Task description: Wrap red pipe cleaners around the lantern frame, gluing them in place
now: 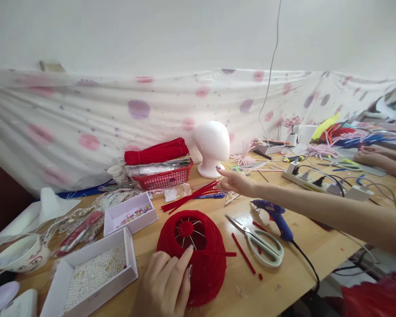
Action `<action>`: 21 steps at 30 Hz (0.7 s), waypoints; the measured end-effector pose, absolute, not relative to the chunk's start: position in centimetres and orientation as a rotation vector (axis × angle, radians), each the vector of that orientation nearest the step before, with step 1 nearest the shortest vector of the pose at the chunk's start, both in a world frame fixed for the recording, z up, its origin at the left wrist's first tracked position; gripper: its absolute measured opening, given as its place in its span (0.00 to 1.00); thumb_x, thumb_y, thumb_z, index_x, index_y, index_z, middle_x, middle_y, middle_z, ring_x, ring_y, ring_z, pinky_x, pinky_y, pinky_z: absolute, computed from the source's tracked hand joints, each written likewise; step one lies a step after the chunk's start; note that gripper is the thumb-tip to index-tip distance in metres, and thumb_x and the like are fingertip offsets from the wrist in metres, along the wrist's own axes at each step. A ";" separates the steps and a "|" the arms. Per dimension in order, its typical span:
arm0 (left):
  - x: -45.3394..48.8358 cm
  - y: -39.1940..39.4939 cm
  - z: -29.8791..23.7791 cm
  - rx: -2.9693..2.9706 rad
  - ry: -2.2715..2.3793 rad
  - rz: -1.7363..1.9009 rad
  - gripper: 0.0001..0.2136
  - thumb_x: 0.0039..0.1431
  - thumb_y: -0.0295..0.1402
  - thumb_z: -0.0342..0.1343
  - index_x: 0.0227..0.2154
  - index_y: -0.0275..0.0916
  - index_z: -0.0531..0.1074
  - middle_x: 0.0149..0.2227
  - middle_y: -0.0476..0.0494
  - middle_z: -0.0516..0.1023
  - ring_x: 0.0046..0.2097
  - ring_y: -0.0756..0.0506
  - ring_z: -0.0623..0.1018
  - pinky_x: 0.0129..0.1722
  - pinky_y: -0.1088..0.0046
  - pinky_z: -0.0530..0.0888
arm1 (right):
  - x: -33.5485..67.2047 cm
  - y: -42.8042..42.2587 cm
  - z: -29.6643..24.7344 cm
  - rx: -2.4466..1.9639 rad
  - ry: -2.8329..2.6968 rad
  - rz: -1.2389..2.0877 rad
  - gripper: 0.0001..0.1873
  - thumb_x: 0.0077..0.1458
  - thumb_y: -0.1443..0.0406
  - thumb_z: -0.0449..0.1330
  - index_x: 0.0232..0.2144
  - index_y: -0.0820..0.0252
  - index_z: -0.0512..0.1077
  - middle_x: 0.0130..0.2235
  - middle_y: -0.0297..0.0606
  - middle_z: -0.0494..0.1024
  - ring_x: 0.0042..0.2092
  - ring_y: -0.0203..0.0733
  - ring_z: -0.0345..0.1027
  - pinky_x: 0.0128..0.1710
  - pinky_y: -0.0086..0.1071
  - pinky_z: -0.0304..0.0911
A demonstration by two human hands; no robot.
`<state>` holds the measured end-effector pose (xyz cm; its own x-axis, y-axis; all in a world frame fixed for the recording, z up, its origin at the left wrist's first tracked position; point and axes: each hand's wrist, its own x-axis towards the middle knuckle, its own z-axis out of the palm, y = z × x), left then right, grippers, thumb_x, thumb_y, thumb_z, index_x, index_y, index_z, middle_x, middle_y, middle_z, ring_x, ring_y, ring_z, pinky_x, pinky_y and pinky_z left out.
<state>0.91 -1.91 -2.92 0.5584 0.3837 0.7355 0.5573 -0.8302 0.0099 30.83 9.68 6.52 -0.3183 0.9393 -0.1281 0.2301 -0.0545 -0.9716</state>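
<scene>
Head view. The left hand [165, 281] lies open, palm down, on the near side of a red dome [193, 251]. Its index finger [185, 259] reaches the rim of the dome's opening, and it grips nothing. The dome is round, wound from fuzzy red chenille, and stands on the desk [293, 273] directly under and beyond this hand. Its opening faces up and slightly away, exposing thin wire spokes that meet at a small red pompom hub. One loose chenille end projects from the dome's wall to the right of the hand.

The right hand [236, 181] is stretched out well beyond the left hand, with loosely spread fingers pointing left and nothing visibly gripped. Just below and left of its fingertips lies a bundle of red chenille stems [191, 197]. They are straight and thin, with the long axis running from near-left to far-right.

Further items:
- **White foam head form [212, 147]:** smooth and rounded, just beyond the right hand.
- **Red mesh basket [163, 177]:** left of the foam head form, topped with more red stems.
- **Blue glue gun [277, 215]:** under the right forearm.
- **Pale-handled scissors [260, 244]:** right of the left hand, blades pointing far-left.
- **White box of pearl beads [95, 273]:** rectangular, left of the left hand.
- **Another person's hands [369, 156]:** resting at the far right.
</scene>
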 end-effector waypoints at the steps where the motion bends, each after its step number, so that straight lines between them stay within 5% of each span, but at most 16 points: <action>1: 0.9 -1.9 -3.0 -2.566 -0.772 -1.128 0.17 0.66 0.22 0.48 0.56 0.30 0.68 0.28 0.47 0.74 0.31 0.46 0.70 0.36 0.67 0.69 | 31.0 9.6 6.9 -1.237 -1.609 1.466 0.28 0.64 0.45 0.53 0.50 0.62 0.73 0.52 0.45 0.76 0.54 0.48 0.71 0.58 0.51 0.62; 4: 0.8 -1.7 -3.2 -2.539 -0.754 -1.113 0.17 0.65 0.21 0.49 0.55 0.29 0.68 0.28 0.47 0.74 0.31 0.46 0.69 0.35 0.67 0.69 | 31.5 9.3 7.4 -1.185 -1.653 1.564 0.34 0.62 0.40 0.48 0.52 0.59 0.74 0.59 0.47 0.74 0.65 0.54 0.60 0.66 0.56 0.49; 8: 0.7 -1.6 -3.4 -2.516 -0.747 -1.083 0.16 0.64 0.21 0.49 0.54 0.29 0.69 0.27 0.48 0.73 0.30 0.46 0.69 0.35 0.67 0.69 | 31.5 9.4 7.0 -1.180 -1.658 1.612 0.31 0.57 0.53 0.63 0.60 0.55 0.66 0.63 0.47 0.70 0.63 0.53 0.64 0.62 0.54 0.59; 11: 0.8 -1.7 -3.2 -2.513 -0.746 -1.089 0.16 0.65 0.22 0.48 0.54 0.30 0.69 0.28 0.48 0.74 0.30 0.46 0.70 0.36 0.67 0.70 | 31.3 9.4 6.2 -1.221 -1.675 1.577 0.25 0.58 0.63 0.66 0.56 0.62 0.69 0.55 0.46 0.76 0.53 0.47 0.74 0.55 0.48 0.68; 15: 1.1 -2.1 -2.4 -2.525 -0.765 -1.113 0.15 0.67 0.23 0.46 0.54 0.30 0.69 0.28 0.47 0.74 0.30 0.47 0.70 0.36 0.67 0.70 | 31.0 8.8 5.7 -1.289 -1.680 1.482 0.12 0.60 0.63 0.65 0.44 0.64 0.74 0.41 0.38 0.80 0.41 0.40 0.77 0.44 0.41 0.75; 21: 1.2 -2.3 -1.7 -2.552 -0.759 -1.121 0.14 0.66 0.22 0.48 0.53 0.28 0.70 0.27 0.46 0.74 0.30 0.46 0.68 0.33 0.66 0.68 | 31.6 6.3 6.8 -1.328 -1.600 1.296 0.24 0.35 0.62 0.77 0.37 0.57 0.76 0.30 0.35 0.82 0.35 0.41 0.79 0.42 0.35 0.75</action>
